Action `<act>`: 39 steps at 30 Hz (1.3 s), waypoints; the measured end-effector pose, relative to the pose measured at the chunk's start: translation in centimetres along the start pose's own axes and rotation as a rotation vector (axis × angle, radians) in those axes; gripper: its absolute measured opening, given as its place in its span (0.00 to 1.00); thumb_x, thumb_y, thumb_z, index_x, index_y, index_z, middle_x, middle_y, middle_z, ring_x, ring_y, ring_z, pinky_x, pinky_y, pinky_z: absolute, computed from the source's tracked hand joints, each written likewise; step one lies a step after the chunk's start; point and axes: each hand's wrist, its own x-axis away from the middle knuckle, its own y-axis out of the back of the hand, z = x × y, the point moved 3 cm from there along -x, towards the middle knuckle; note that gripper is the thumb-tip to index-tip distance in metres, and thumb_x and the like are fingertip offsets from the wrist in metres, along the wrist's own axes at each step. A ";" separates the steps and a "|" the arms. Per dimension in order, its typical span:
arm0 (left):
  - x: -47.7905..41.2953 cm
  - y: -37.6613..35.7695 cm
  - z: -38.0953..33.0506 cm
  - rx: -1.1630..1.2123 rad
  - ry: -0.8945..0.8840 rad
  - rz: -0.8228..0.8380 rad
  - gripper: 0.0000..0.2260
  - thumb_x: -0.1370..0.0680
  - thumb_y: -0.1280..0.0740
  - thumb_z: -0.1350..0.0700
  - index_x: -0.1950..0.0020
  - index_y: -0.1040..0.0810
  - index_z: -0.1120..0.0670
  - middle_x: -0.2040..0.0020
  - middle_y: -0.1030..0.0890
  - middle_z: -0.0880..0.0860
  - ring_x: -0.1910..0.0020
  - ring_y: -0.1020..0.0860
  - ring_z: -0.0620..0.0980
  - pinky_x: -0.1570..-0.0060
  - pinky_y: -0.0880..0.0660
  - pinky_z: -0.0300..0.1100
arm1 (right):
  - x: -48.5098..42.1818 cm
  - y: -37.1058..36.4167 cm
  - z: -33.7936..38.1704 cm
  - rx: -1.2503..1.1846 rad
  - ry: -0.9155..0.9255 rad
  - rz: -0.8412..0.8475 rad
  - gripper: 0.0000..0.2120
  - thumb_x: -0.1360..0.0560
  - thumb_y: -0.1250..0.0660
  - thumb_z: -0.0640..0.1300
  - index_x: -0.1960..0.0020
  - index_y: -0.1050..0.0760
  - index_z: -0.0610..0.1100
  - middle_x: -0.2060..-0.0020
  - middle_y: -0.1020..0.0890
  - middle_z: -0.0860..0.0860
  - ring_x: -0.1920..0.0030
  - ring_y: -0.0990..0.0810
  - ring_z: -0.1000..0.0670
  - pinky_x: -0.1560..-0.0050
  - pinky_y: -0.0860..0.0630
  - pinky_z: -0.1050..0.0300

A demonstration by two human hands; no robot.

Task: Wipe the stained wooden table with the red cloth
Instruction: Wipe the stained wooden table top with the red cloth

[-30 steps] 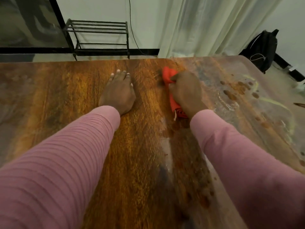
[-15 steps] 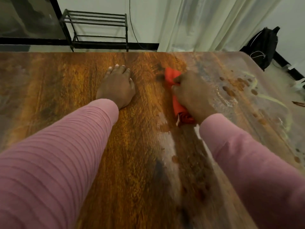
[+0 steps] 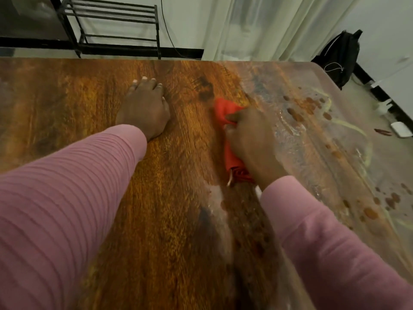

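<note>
The right hand [image 3: 250,139] is clenched around the bunched red cloth [image 3: 225,121], pressing it onto the wooden bench [image 3: 167,198]; cloth pokes out beyond the knuckles and below the wrist. Just to that hand's right lie brown stains [image 3: 295,115] and pale wet smears. Well off to its left, the left hand [image 3: 144,108] rests palm-down on the bench, fingers together and holding nothing.

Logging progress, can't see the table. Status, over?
Left hand flat on table, empty. Right hand shut on cloth, pressing mid-table. Brown stains to its right not yet wiped. Nothing in the way.
</note>
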 end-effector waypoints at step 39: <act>16.0 1.5 -5.8 0.056 0.116 0.034 0.23 0.19 0.51 0.54 0.25 0.40 0.62 0.24 0.40 0.59 0.23 0.47 0.56 0.25 0.52 0.51 | 8.6 1.9 2.0 -0.148 -0.060 -0.025 0.14 0.26 0.36 0.44 0.42 0.20 0.50 0.46 0.22 0.50 0.44 0.27 0.45 0.47 0.28 0.52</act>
